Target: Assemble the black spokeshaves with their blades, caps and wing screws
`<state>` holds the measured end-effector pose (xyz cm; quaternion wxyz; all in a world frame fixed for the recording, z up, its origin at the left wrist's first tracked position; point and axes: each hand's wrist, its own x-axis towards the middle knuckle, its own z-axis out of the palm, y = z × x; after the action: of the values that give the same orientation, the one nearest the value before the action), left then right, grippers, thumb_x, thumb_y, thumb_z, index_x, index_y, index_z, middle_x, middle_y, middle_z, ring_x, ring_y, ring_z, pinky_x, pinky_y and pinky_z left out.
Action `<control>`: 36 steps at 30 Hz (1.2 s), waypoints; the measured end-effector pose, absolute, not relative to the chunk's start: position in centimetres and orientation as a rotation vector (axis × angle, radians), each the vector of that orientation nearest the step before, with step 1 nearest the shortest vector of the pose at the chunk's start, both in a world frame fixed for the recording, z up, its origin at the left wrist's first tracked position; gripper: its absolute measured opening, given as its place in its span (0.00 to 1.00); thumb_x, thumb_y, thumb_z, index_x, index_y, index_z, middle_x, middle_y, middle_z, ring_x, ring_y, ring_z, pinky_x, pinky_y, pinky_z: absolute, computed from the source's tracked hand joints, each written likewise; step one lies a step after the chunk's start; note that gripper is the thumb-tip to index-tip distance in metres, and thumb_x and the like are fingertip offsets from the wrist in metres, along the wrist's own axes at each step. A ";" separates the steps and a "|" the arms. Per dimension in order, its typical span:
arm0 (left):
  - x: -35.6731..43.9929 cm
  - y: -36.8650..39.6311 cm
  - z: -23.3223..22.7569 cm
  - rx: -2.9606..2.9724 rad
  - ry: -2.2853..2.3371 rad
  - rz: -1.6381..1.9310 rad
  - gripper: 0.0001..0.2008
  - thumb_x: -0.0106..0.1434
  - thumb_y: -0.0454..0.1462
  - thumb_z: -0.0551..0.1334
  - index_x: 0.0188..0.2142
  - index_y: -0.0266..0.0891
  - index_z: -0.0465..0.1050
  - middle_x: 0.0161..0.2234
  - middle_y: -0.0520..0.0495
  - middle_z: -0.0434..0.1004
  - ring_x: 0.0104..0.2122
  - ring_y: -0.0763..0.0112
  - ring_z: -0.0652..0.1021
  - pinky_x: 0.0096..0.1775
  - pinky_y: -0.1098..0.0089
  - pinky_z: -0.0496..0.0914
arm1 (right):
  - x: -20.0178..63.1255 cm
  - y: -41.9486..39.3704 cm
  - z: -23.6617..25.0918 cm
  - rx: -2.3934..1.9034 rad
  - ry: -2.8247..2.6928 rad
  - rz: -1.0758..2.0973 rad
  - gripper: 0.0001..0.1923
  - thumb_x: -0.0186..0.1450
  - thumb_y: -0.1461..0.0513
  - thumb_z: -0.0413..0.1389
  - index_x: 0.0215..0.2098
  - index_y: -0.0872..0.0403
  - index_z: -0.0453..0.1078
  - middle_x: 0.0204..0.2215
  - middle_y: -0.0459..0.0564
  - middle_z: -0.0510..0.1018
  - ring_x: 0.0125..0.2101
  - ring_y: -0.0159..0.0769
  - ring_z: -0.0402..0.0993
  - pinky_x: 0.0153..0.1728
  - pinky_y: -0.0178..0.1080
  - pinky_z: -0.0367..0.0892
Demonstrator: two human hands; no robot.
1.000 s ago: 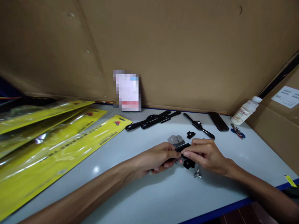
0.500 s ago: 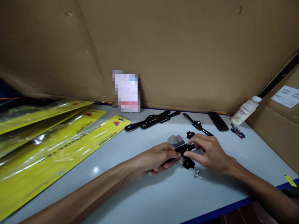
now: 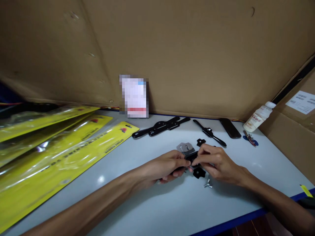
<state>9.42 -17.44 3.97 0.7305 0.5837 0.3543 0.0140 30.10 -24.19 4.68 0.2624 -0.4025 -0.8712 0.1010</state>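
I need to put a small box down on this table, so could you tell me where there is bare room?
Bare tabletop lies along the near edge, between the yellow packages and the hands. A second patch lies right of the right hand, below the bottle. It is crowded around the left hand: silver plate, black knob, wing nut, black tools behind.

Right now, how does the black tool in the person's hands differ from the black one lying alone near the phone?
The held black tool is gripped by the left hand and the right hand, and mostly hidden. The lone black tool lies untouched on the table, slanted, showing both slim handles. Both are black.
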 end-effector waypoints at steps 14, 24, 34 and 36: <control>9.5 -17.5 4.3 1.280 0.816 0.019 0.11 0.60 0.46 0.60 0.33 0.40 0.67 0.16 0.62 0.57 0.13 0.82 0.52 0.15 0.76 0.43 | 30.3 -24.0 5.2 -1.263 -2.233 0.326 0.07 0.66 0.60 0.59 0.39 0.56 0.75 0.29 0.47 0.74 0.27 0.30 0.68 0.29 0.34 0.64; 9.6 -17.5 4.3 1.314 0.777 0.014 0.16 0.56 0.49 0.61 0.33 0.39 0.68 0.17 0.63 0.57 0.13 0.83 0.51 0.14 0.75 0.43 | 29.1 -24.2 4.0 -1.296 -2.226 0.142 0.20 0.72 0.58 0.51 0.22 0.55 0.66 0.20 0.44 0.68 0.21 0.29 0.61 0.24 0.34 0.55; 9.3 -17.4 4.2 1.286 0.787 0.019 0.15 0.58 0.49 0.62 0.34 0.39 0.69 0.17 0.63 0.57 0.13 0.83 0.51 0.16 0.74 0.42 | 29.6 -24.0 5.2 -1.318 -2.057 0.498 0.14 0.69 0.59 0.55 0.26 0.57 0.72 0.16 0.39 0.63 0.18 0.25 0.55 0.21 0.32 0.52; 9.2 -17.3 4.1 1.282 0.770 0.021 0.15 0.59 0.48 0.61 0.34 0.38 0.70 0.17 0.62 0.57 0.13 0.83 0.52 0.16 0.74 0.42 | 30.2 -23.9 5.7 -1.326 -2.065 0.551 0.08 0.66 0.60 0.58 0.38 0.57 0.76 0.18 0.40 0.66 0.19 0.25 0.58 0.22 0.31 0.55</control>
<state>9.25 -17.29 4.06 0.7332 0.5829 0.3502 0.0097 30.15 -23.86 5.66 0.3080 -0.5016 -0.7811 0.2083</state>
